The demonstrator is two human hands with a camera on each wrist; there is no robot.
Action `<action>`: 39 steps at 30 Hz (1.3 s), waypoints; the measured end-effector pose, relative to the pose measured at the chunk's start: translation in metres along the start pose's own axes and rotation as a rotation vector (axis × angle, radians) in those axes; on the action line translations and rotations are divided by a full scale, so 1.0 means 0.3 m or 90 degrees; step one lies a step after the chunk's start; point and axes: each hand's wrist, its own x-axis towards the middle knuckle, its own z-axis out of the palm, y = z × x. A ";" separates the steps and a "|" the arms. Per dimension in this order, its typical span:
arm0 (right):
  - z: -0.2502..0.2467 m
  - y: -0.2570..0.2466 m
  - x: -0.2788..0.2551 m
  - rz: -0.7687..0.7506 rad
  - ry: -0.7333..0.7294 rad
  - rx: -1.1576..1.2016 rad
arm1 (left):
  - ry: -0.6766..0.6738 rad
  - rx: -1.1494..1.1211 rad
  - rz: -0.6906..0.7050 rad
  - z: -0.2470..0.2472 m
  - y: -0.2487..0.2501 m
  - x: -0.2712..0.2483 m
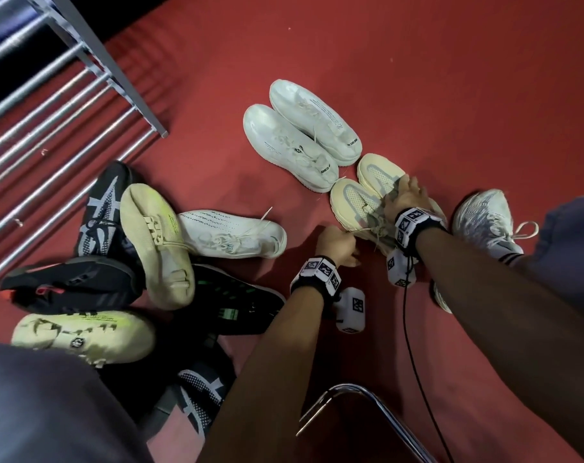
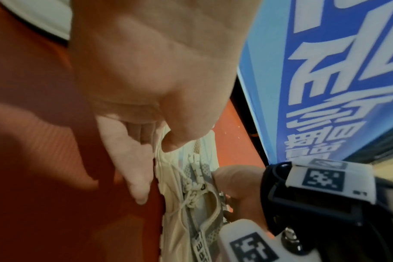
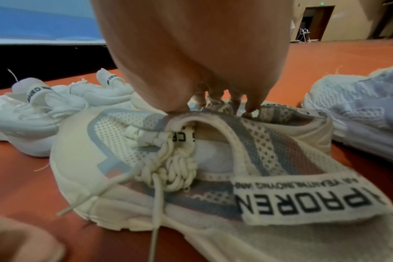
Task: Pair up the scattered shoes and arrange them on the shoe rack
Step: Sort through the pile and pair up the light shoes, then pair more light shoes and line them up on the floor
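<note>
A cream pair with grey mesh stripes stands side by side on the red floor, the nearer shoe (image 1: 350, 202) (image 2: 191, 203) (image 3: 123, 159) beside the farther shoe (image 1: 375, 172). My right hand (image 1: 404, 195) (image 3: 213, 104) grips the pair from above, thumb on the nearer shoe's collar and fingertips down on the farther one. My left hand (image 1: 339, 243) (image 2: 159, 159) pinches the nearer shoe's outer sole edge, thumb on top. A white pair (image 1: 300, 128) (image 3: 45, 106) stands just beyond. The metal shoe rack (image 1: 49, 105) is at the upper left.
A heap of black, pale yellow and white shoes (image 1: 133, 255) lies at the lower left below the rack. A grey-white shoe (image 1: 484, 222) (image 3: 359, 109) on a person's foot is right of the cream pair. A chrome chair leg (image 1: 367, 416) and a black cable (image 1: 417, 362) are near me.
</note>
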 end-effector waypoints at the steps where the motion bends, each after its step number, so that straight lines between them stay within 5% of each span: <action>1: -0.015 -0.010 -0.012 0.000 -0.018 0.001 | 0.034 0.046 0.022 -0.030 0.003 -0.018; 5: -0.062 -0.091 -0.092 0.045 0.044 0.167 | 0.136 0.182 0.112 -0.204 0.029 -0.097; 9: -0.142 -0.299 -0.292 -0.114 0.236 0.235 | 0.299 0.256 0.210 -0.446 0.076 -0.264; 16: -0.482 -0.735 -0.868 -0.487 0.113 0.499 | 0.517 0.176 0.446 -0.790 0.276 -0.884; 20: -0.656 -0.781 -1.227 -0.618 0.116 0.546 | 0.589 0.162 0.549 -0.872 0.381 -1.329; 25: -0.753 -0.738 -1.539 -0.708 0.090 0.506 | 0.625 0.109 0.610 -0.885 0.264 -1.753; 32: -0.755 -0.771 -1.812 -0.761 0.017 0.404 | 0.685 0.033 0.637 -0.930 0.103 -2.015; 39: -0.627 -0.888 -1.774 -0.712 -0.078 0.410 | 0.698 0.090 0.571 -1.054 -0.001 -1.992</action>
